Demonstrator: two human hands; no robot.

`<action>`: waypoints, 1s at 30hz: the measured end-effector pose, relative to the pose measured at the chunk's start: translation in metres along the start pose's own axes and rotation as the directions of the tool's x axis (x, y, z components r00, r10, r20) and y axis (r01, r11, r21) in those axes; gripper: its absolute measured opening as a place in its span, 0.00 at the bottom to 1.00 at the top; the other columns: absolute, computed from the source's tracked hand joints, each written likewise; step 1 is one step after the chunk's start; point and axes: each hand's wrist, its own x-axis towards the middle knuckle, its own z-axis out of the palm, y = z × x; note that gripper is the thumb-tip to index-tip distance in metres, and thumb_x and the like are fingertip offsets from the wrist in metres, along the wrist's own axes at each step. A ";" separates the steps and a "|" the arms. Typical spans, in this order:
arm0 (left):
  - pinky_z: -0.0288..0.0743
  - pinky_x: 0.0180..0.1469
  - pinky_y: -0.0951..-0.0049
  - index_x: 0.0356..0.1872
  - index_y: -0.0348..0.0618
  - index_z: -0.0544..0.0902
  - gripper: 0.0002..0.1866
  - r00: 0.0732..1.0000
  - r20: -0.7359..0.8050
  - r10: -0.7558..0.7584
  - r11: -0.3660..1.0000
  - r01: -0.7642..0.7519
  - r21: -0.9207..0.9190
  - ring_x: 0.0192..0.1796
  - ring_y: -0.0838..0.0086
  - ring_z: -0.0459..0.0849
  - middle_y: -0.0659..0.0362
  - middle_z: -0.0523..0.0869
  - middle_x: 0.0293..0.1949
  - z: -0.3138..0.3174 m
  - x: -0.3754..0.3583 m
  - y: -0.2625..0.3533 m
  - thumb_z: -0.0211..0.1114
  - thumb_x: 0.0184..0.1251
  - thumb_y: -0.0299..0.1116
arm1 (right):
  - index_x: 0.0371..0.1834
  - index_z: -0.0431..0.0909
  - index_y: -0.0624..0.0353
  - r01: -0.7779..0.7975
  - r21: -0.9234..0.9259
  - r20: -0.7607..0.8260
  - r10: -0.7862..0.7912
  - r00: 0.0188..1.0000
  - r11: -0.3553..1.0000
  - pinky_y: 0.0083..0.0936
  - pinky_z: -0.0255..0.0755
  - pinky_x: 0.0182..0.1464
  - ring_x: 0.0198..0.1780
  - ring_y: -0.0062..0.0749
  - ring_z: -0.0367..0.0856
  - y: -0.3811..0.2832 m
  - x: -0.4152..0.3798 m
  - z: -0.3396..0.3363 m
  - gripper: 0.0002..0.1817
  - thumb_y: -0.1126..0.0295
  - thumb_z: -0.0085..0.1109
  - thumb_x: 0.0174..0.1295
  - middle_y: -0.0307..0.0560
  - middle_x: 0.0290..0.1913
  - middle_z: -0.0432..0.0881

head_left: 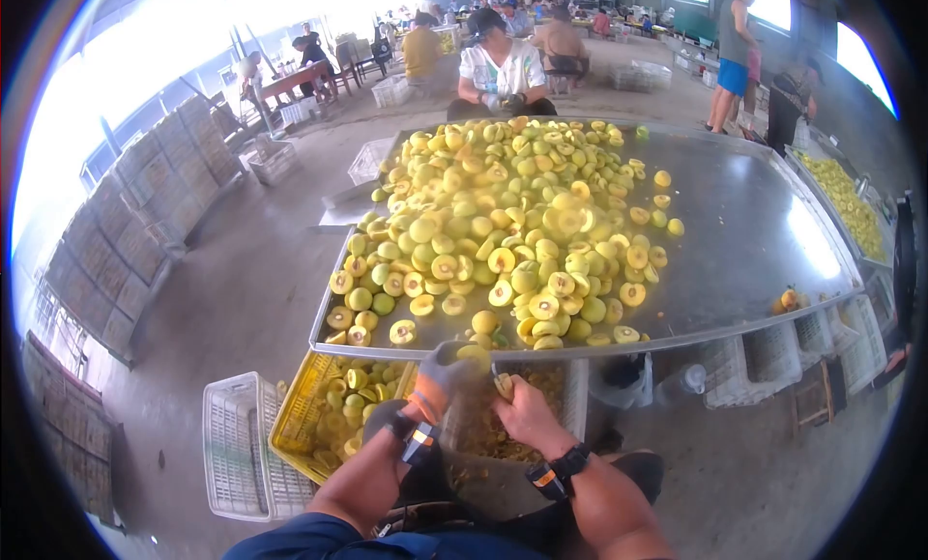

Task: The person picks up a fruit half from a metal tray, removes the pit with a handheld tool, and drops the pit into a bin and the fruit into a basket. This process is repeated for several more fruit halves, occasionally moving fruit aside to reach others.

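My left hand (437, 384), in a grey and orange glove, is closed around a yellow peach piece (473, 358) just at the table's near edge. Bare and curled, my right hand (530, 415) grips a small hand tool (502, 382) with a metal end, close beside that fruit. Blur hides the tool's exact shape. Beyond both hands, a big heap of halved yellow peaches (522, 241) covers the left of the metal table (735, 222). Several halves show their pits. Below my right hand sits a crate of brownish scraps (556, 378).
A yellow crate (290, 420) of peach pieces stands left of my legs, beside a white crate (232, 449). More white crates (764, 362) line the right. A person (498, 72) sits across the table. Stacked crates (126, 231) stand along the left.
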 end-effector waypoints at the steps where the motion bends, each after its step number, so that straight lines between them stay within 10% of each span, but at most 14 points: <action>1: 0.87 0.37 0.72 0.62 0.35 0.83 0.20 1.000 -0.005 -0.004 0.999 0.004 -0.031 0.42 0.74 0.92 0.56 0.92 0.47 0.001 -0.002 0.000 0.73 0.73 0.32 | 0.50 0.77 0.66 -0.010 0.002 0.005 0.010 1.000 1.000 0.50 0.78 0.52 0.51 0.70 0.85 -0.001 -0.001 0.001 0.19 0.60 0.66 0.70 0.69 0.44 0.87; 30: 0.84 0.55 0.71 0.59 0.33 0.86 0.19 0.996 -0.077 0.034 0.997 -0.028 0.076 0.50 0.73 0.90 0.54 0.93 0.51 0.005 -0.016 -0.020 0.70 0.68 0.24 | 0.50 0.76 0.65 -0.015 -0.101 0.056 0.021 0.998 0.995 0.57 0.77 0.51 0.50 0.74 0.84 -0.007 -0.001 0.003 0.18 0.60 0.65 0.71 0.71 0.42 0.87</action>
